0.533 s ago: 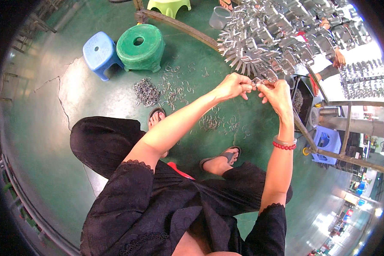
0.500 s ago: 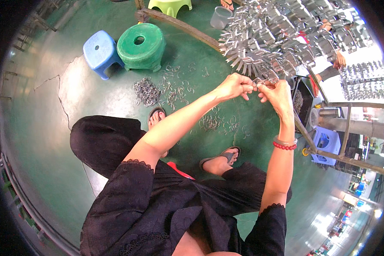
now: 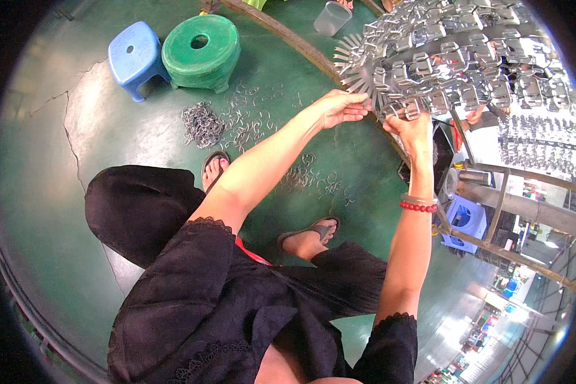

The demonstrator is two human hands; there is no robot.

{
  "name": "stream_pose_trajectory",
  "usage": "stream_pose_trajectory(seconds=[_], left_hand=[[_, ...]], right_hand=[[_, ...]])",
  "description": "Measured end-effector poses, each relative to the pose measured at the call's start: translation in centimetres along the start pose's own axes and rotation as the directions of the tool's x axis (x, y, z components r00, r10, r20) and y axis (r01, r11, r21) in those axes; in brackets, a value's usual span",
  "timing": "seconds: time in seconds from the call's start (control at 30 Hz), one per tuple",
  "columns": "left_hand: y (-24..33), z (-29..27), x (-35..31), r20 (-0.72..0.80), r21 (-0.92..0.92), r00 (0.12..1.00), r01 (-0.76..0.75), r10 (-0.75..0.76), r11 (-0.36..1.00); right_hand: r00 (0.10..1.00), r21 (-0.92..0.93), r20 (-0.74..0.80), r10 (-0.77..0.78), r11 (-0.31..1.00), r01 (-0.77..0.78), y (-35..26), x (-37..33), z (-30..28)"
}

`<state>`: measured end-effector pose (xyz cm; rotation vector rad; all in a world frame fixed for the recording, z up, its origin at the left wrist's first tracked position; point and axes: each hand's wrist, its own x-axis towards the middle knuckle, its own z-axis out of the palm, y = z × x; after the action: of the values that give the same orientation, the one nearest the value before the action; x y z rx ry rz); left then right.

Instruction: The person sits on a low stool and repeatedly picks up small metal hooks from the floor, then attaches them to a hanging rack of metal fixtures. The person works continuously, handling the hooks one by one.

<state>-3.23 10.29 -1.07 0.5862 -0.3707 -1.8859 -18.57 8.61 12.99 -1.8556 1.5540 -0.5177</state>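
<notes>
In front of me, at upper right, hang rows of shiny bent metal pieces shaped like buckles (image 3: 473,96), strung along strips whose ends fan out as thin metal tips (image 3: 357,72). My left hand (image 3: 342,109) is at the left end of the lowest row, thumb and fingertips pressed together beside the strip tips; what they pinch is too small to make out. My right hand (image 3: 411,133) is closed at the lower edge of the same row, thumb and fingers on a metal buckle (image 3: 413,107). Its fingertips are partly hidden behind the metal.
Small metal rings lie heaped (image 3: 202,125) and scattered (image 3: 301,176) on the green floor. A blue stool (image 3: 129,56) and a green stool (image 3: 198,40) stand at upper left. A wooden rail (image 3: 288,40) crosses above. A clear tub (image 3: 331,20), purple stool (image 3: 465,221) and another person's hand (image 3: 475,116) also show.
My hands, together at a metal piece before, have moved apart. The left now sits at the strip tips, the right slightly lower on the row. The whole view has shifted a little.
</notes>
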Motion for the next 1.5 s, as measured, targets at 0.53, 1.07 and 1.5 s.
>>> stream_pose_trajectory(seconds=[0.53, 1.07, 1.5], left_hand=[[1.1, 1.0, 0.7, -0.113, 0.167, 0.993, 0.039, -0.020, 0.985], [-1.6, 2.6, 0.4, -0.101, -0.015, 0.995, 0.018, -0.020, 1.000], [-2.0, 3.0, -0.4, -0.081, -0.040, 0.996, 0.029, -0.032, 0.999]], right_hand=[[0.968, -0.098, -0.206, 0.146, 0.981, -0.169, -1.3, -0.6, 0.9], [0.940, 0.048, -0.280, 0.194, 0.981, -0.189, -1.5, -1.3, 2.1], [0.903, 0.009, -0.360, 0.235, 0.969, -0.248, -2.1, -1.8, 2.5]])
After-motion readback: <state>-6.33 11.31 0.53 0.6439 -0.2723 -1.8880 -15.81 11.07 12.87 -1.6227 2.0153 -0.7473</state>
